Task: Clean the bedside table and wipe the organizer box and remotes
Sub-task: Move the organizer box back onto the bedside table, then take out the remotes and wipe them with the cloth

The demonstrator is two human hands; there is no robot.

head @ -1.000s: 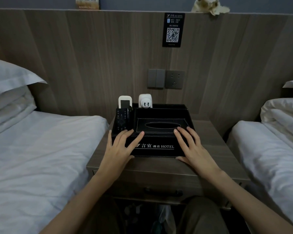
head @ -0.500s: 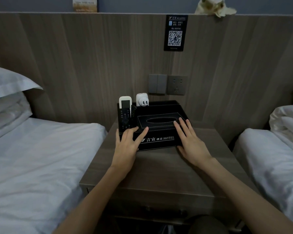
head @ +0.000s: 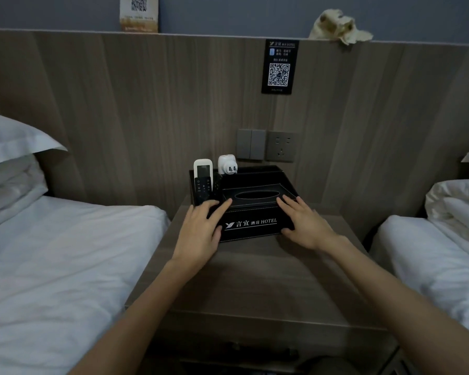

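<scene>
While both forearms reach across the bedside table (head: 255,282), the organizer box (head: 251,226) sits toward the tabletop's rear, black, with "HOTEL" lettering on its front. Left hand (head: 198,231) is on the box's front left corner, fingers straight and slightly spread over the top edge, thumb against the front face. Right hand (head: 306,226) is on the front right corner, fingers straight and close together on top, thumb low at the front. Neither hand curls round anything.

A black remote (head: 203,189) and a white remote (head: 203,171) stand upright in the box's left compartment, white behind black. A white plug adapter (head: 227,164) stands at the box's back left. Behind the box on the wall panel are a light switch (head: 251,144) and a socket (head: 281,146). Above the box hangs a QR sign (head: 280,66). Higher up, right of it, a crumpled cloth (head: 339,27) lies on the ledge.
</scene>
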